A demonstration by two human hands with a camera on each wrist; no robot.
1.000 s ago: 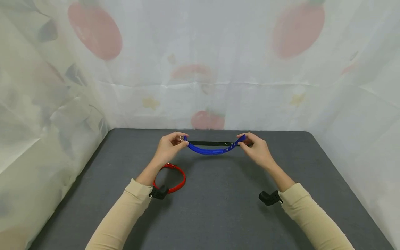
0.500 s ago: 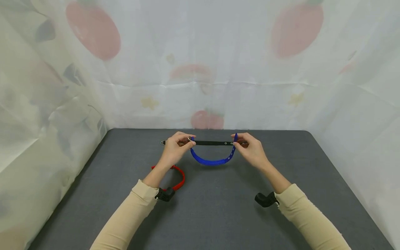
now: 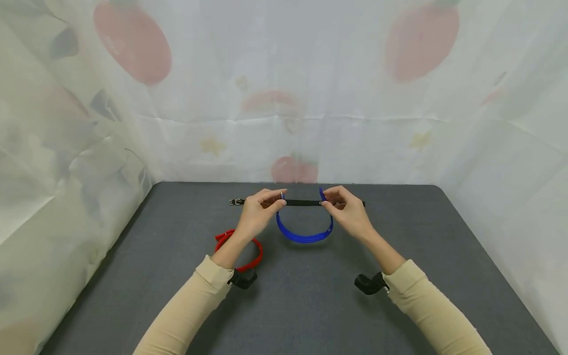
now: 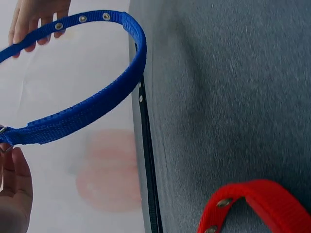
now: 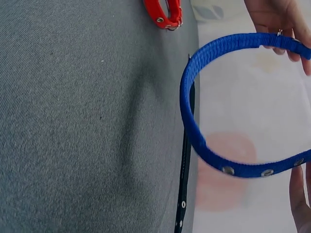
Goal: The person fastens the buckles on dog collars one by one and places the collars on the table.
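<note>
The scene is lit evenly and softly from above; faint shadows are cast on the table (image 3: 310, 296). Wrist views are sharp, while the backdrop (image 3: 284, 98) is washed out.

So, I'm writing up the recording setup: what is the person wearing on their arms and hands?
Both arms are in long beige sleeves reaching to the wrists. The left hand and right hand are bare, with no gloves or rings visible. A small black camera mount sits under each wrist, left and right. No cables show.
</note>
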